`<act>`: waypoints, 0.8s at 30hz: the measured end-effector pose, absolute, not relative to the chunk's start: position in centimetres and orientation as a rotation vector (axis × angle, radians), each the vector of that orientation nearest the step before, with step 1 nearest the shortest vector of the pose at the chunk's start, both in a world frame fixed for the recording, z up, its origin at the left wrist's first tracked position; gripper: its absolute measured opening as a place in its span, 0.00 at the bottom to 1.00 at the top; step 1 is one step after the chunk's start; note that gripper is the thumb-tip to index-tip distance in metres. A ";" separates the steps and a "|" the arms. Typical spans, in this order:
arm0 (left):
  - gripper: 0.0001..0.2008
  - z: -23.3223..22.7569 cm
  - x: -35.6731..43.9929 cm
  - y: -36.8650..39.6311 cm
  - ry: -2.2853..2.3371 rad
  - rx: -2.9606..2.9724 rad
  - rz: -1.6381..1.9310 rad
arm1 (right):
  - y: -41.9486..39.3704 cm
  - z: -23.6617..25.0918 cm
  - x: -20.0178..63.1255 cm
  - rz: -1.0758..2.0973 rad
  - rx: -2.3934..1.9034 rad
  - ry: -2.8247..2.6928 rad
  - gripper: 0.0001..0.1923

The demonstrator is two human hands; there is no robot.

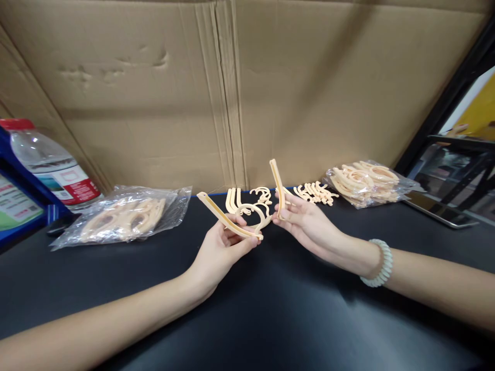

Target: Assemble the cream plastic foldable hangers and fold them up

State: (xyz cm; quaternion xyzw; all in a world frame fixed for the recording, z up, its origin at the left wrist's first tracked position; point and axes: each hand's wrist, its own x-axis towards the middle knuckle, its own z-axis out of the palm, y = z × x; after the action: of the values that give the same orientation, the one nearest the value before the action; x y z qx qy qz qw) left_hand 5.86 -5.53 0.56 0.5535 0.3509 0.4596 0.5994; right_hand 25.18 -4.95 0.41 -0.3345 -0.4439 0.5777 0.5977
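My left hand is closed around a peach plastic hanger arm, long and slightly curved, with a groove along it. A round ring piece of the same plastic shows at that arm's right end; whether they are joined I cannot tell. Between the thumb and fingers of my right hand a second grooved hanger arm stands nearly upright. The two hands are held apart above the black table. Just behind them lie several loose hanger arms, curved hooks and a row of small wavy pieces.
Clear plastic bags of peach hanger parts lie on the left and right. A large red-capped bottle and a blue object stand at far left. A cardboard wall closes off the back. A flat metal-edged object lies at right.
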 end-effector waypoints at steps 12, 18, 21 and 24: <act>0.15 0.6 5.9 -5.5 0.761 1.370 1.032 | -6.4 -0.3 24.0 1.239 -0.813 -1.352 0.10; 0.16 0.5 5.9 -5.7 0.782 1.393 1.014 | -6.6 -0.2 24.0 1.266 -0.819 -1.375 0.10; 0.16 0.4 5.9 -5.8 0.797 1.390 1.011 | -6.6 -0.1 24.0 1.234 -0.823 -1.393 0.08; 0.17 0.5 5.9 -5.8 0.822 1.370 1.018 | -6.8 -0.1 24.0 1.202 -0.837 -1.405 0.08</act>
State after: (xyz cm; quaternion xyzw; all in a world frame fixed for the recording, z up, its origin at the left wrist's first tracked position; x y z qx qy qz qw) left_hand 5.88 -5.81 0.47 0.5872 0.3522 0.4362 0.5838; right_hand 23.97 -6.77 -0.08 -0.3504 -0.5879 0.5031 0.5278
